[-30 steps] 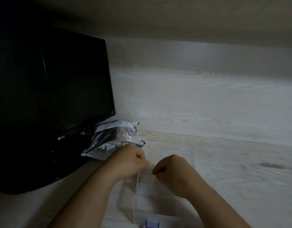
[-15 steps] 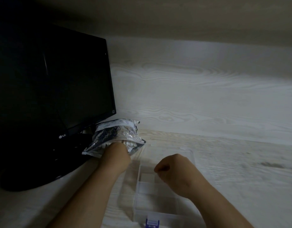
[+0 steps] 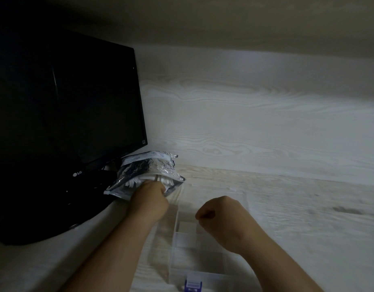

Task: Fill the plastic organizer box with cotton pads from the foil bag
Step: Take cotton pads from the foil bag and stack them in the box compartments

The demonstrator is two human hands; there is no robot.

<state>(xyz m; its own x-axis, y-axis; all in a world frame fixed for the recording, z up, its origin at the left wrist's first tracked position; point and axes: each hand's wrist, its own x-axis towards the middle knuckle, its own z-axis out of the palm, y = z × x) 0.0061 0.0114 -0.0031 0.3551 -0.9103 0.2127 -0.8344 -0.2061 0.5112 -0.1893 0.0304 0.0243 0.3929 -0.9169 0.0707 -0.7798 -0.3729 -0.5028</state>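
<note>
The shiny foil bag [image 3: 139,171] lies on the desk beside the monitor base, its mouth facing me with white cotton pads [image 3: 164,180] showing inside. My left hand [image 3: 149,199] is at the bag's mouth, fingers curled round the pads there. The clear plastic organizer box [image 3: 182,247] with a purple latch [image 3: 193,285] sits in front of me, dividers visible, a pale pad in one compartment. My right hand [image 3: 222,216] hovers above the box's far part as a loose fist, holding nothing I can see.
A black monitor [image 3: 66,114] on a dark stand [image 3: 55,209] fills the left side, right behind the bag. The pale wood-grain desk [image 3: 308,218] extends to the right, and a wood-grain wall panel [image 3: 266,123] closes the back.
My left hand has left the box and reached forward-left into the foil bag's mouth. My right hand has stayed above the box, curled as before.
</note>
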